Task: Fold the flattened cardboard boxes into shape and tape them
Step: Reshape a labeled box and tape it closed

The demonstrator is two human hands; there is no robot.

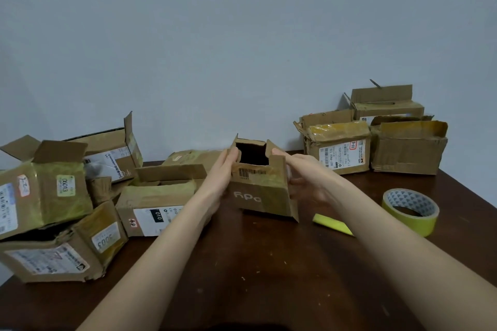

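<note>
A small brown cardboard box (262, 191) with a barcode and white lettering is held up off the dark wooden table (263, 271), its open top tilted away from me and showing a dark inside. My left hand (222, 177) grips its left side, thumb at the upper flap. My right hand (305, 180) holds the right side, fingers partly hidden behind the box wall. A roll of yellow tape (411, 209) lies to the right of the box, and a loose yellow strip of tape (332, 224) lies just beside my right wrist.
Several folded and half-open cardboard boxes (61, 196) crowd the table's left side. More boxes (376, 140) are stacked at the back right against the pale wall. The table's right edge runs diagonally past the tape roll.
</note>
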